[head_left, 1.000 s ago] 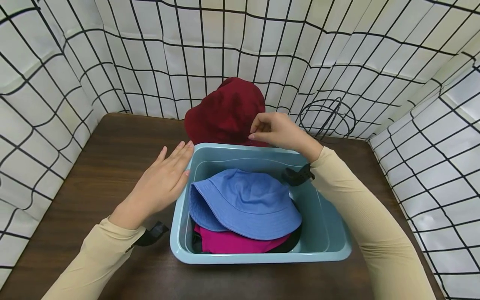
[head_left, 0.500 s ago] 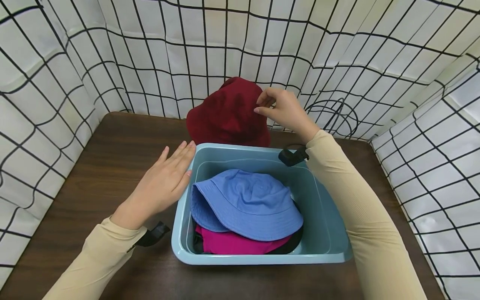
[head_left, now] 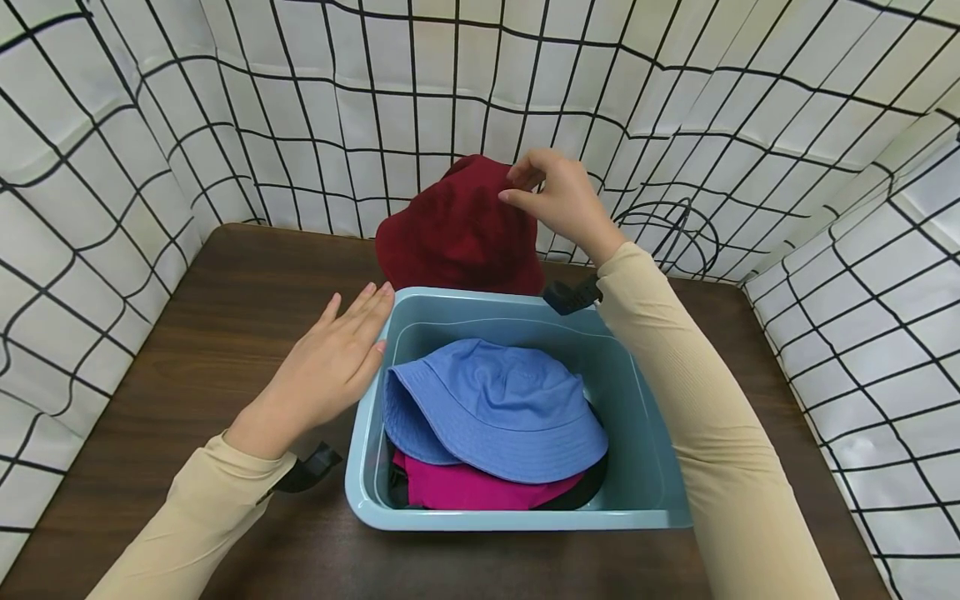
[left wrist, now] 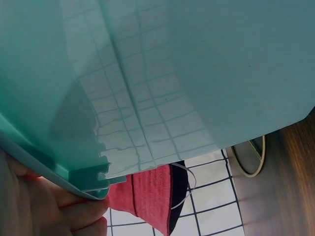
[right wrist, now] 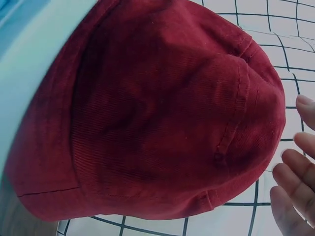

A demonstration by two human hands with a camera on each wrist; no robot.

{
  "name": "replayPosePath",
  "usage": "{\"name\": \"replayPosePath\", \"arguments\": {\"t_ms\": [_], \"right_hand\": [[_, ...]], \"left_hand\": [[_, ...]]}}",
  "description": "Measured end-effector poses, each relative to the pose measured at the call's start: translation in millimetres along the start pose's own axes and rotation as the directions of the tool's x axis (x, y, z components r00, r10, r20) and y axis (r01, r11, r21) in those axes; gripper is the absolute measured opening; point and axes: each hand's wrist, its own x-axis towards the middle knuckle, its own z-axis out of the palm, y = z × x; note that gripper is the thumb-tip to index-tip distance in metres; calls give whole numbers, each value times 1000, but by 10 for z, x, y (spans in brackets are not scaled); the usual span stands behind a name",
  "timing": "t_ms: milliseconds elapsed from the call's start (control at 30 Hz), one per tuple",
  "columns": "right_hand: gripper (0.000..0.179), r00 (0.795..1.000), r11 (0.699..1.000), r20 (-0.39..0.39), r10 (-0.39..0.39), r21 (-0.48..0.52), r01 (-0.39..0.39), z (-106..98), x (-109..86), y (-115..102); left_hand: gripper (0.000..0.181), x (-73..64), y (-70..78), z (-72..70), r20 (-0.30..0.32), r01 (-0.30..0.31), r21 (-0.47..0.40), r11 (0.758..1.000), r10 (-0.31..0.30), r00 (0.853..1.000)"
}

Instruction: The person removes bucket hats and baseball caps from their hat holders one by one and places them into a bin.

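Note:
A dark red bucket hat (head_left: 461, 229) stands behind the basin against the wire-grid wall; the right wrist view shows its crown (right wrist: 167, 108) up close. My right hand (head_left: 558, 196) hovers by the hat's upper right side, fingers loosely bent and holding nothing. In the right wrist view a gap separates its fingertips (right wrist: 290, 187) from the cloth. My left hand (head_left: 318, 375), fingers straight, lies along the left rim of the light blue basin (head_left: 525, 518). Inside lies a blue bucket hat (head_left: 495, 408) on top of a magenta hat (head_left: 480, 490) and something black beneath.
The basin sits on a dark brown wooden table (head_left: 172, 350). White walls with a black wire grid (head_left: 420, 92) rise at the back and sides. A coil of thin dark cable (head_left: 671, 237) leans at the back right.
My right hand has moved up and back, from the basin's far rim to beside the red hat's top. The left hand has kept its place at the rim.

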Motion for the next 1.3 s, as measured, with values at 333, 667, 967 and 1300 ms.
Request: {"name": "replayPosePath", "arguments": {"t_ms": [333, 667, 967, 1300], "right_hand": [[41, 1000, 1000, -12, -2, -18, 2, 69, 70, -16], [36, 999, 1000, -39, 3, -11, -4, 139, 98, -2], [28, 995, 993, -75, 64, 101, -56, 188, 83, -8], [20, 976, 997, -213, 52, 74, -37, 263, 55, -48]], "left_hand": [[56, -14, -14, 28, -13, -3, -2, 1000, 3, 1000], [56, -15, -2, 8, -13, 0, -5, 1000, 0, 1000], [57, -10, 2, -12, -8, 1, -9, 1000, -1, 1000], [57, -17, -20, 28, -25, -3, -5, 1000, 3, 1000]]}}
